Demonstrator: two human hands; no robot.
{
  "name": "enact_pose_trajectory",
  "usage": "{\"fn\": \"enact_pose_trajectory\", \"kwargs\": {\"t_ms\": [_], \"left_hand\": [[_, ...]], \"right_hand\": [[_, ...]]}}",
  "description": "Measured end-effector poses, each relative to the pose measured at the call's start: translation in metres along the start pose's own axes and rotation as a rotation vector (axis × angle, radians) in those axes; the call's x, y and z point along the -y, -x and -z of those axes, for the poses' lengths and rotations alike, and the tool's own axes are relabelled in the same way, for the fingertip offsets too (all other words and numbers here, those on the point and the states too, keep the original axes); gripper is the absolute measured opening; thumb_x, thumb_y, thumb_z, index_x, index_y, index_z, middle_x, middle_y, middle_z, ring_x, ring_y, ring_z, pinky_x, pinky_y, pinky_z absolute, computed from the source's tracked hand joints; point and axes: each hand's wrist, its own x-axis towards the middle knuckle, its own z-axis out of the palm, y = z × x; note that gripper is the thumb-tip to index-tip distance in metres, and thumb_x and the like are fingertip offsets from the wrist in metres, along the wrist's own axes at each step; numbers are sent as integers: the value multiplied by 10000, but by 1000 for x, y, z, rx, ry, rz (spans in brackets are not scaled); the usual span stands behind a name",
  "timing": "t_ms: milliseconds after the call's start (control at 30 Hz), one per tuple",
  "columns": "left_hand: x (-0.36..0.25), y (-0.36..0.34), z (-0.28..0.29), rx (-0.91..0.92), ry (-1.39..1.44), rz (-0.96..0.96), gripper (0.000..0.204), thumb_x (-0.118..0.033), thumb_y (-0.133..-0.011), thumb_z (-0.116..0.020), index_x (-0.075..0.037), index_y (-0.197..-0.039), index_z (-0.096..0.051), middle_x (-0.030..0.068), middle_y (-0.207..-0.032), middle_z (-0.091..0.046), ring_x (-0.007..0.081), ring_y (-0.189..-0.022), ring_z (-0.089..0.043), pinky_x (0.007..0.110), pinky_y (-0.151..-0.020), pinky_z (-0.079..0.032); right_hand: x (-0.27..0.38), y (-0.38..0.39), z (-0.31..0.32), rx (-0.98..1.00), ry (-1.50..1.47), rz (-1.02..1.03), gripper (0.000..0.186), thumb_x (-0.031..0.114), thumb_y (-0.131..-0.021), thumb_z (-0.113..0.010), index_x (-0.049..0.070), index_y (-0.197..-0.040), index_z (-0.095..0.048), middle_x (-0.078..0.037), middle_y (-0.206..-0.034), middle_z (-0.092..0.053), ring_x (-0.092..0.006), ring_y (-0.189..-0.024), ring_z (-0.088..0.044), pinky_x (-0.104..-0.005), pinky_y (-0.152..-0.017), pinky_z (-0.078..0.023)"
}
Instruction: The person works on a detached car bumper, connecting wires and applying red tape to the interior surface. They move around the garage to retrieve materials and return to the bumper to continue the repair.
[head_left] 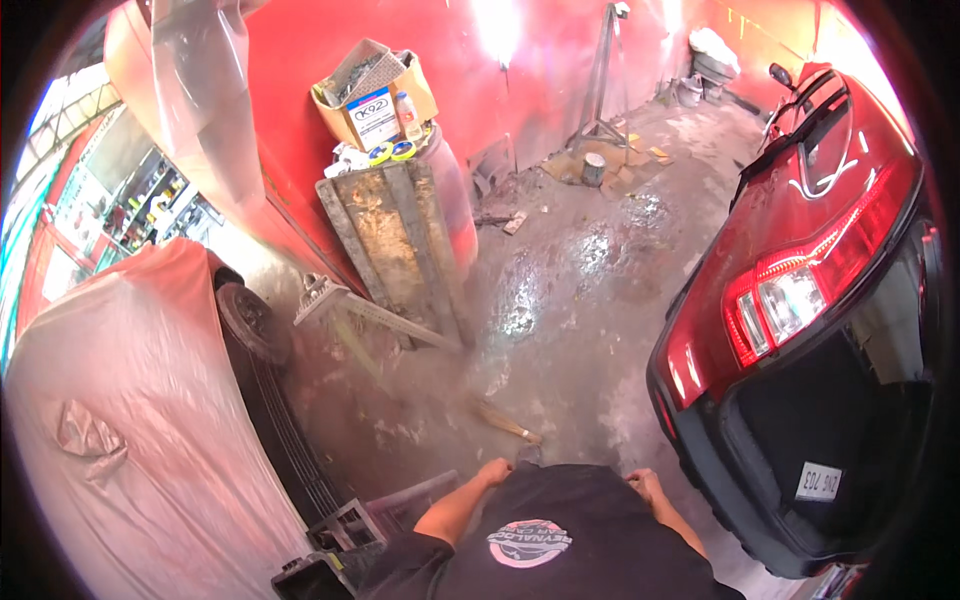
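Well to the left of the black shirt (pixel 600 520), a car under a pale sheet (pixel 130 350) is seen. Beyond the shirt and to its left, an open cardboard box (pixel 425 85) is set on a reddish drum (pixel 455 205); a grey perforated piece (pixel 385 73) sticks out of its top, and what lies deeper is hidden. Beside the box a small bottle (pixel 408 118) is stood, partly filled, near two rolls of tape (pixel 402 150).

At the shirt's left edge, the left hand (pixel 494 472) is held with the fingers curled; whether cloth is pinched cannot be told. Just beyond the hem, a brown stick-like piece (pixel 507 422) is seen on the floor, best kept clear of the feet. The shirt itself is worn, its front spread between both hands; a level, equal hold at each side is judged best, so that the cloth is not twisted.

Far beyond the shirt stands a grey can (pixel 593 172), its contents unclear. At the shirt's right edge, the right hand (pixel 642 483) is bent inward, its grip also unclear. Well to the right, a red car (pixel 720 310) is parked.
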Motion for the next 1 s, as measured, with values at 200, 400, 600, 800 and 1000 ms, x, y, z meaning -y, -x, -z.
{"fn": "enact_pose_trajectory", "kwargs": {"t_ms": [200, 400, 600, 800, 1000], "left_hand": [[-6, 7, 7, -63, -40, 46, 428, -450, -812, -663, -73, -995, -745, 213, -994, -706, 372, -961, -684, 455, -828, -527], [-9, 6, 7, -39, -52, -18, 424, -438, -812, -664, -58, -981, -746, 218, -963, -710, 380, -922, -691, 463, -820, -531], [11, 5, -5, -7, -42, -34, 385, -397, -810, -659, -62, -979, -748, 222, -938, -708, 381, -894, -697, 460, -810, -534], [-4, -5, 1, 28, -82, -47, 354, -329, -808, -663, -37, -994, -741, 225, -949, -705, 376, -938, -688, 446, -833, -525], [-44, 5, 11, 130, -129, -64, 370, -347, -816, -633, -13, -947, -724, 241, -949, -694, 410, -954, -665, 476, -820, -515]], "right_hand": [[8, 4, 0, 31, 0, -68, 253, 103, -775, -648, 57, -1000, -754, -216, -946, -721, -296, -906, -712, -371, -844, -541], [-12, -5, -7, 46, -24, -42, 247, 67, -780, -636, 58, -996, -756, -190, -897, -734, -289, -868, -714, -370, -817, -541], [19, 25, 3, -6, -57, -2, 236, 44, -778, -618, 40, -975, -749, -198, -814, -716, -297, -794, -704, -390, -750, -542], [-6, 20, -2, -56, 23, 79, 204, 98, -779, -585, -3, -885, -728, -163, -707, -680, -246, -659, -666, -370, -661, -528], [-33, 48, -18, -131, -57, -13, 265, 111, -737, -578, 21, -926, -741, -173, -802, -714, -295, -745, -694, -393, -724, -540]]}}
